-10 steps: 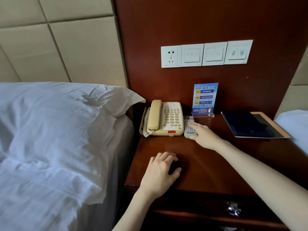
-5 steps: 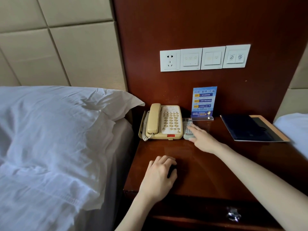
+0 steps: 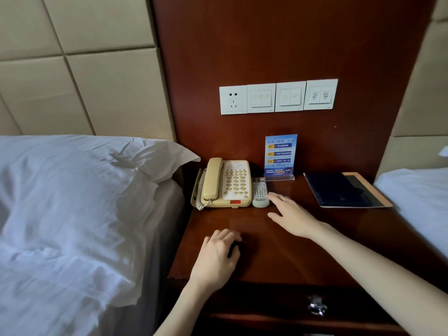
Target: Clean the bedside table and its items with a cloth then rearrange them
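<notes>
Curled left hand (image 3: 217, 255) grips the dark cloth (image 3: 234, 247); right hand (image 3: 291, 218), fingers spread, has slid off the remote (image 3: 260, 194).

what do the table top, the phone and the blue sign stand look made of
Table top: reddish-brown wood or veneer, glossy lacquer; it shows soft reflections.
Phone: cream moulded plastic, smooth and slightly dull, with a coiled cord.
Blue sign stand: printed card in what looks like clear acrylic; its base is see-through.

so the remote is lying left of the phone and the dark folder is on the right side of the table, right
No: the remote lies right of the phone, as the head view shows. The dark folder is on the right side of the table.
</notes>
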`<state>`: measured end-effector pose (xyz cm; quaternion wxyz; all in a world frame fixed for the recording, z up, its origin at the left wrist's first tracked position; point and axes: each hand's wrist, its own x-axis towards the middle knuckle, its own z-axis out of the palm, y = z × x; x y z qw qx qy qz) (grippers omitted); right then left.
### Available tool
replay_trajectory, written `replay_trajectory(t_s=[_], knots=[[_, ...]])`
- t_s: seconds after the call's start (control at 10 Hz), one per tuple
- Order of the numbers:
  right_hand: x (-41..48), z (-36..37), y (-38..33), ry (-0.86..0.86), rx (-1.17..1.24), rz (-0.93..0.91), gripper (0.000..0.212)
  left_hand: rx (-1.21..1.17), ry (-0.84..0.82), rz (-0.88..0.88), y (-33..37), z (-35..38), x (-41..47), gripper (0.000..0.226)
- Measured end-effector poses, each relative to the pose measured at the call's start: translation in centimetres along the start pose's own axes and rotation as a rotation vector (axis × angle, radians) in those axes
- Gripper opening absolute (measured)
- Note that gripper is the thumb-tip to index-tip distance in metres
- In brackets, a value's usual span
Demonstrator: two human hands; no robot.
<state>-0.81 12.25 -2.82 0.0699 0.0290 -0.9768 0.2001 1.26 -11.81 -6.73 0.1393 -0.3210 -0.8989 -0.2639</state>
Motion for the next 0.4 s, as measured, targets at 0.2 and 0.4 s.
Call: replay_trajectory(t_s=[0.2, 0.4], knots=[[-3.9, -1.8, 0.7, 0.002, 0.114, 0.049, 0.031, 0.016, -0.014, -0.047, 0.5, 0.0, 0.2, 0.021], [-6.2, -3.8, 1.6, 0.038, 0.306, 0.132, 0.02, -0.3, 0.004, -0.311, 1.3, -1.0, 1.7, 0.018]])
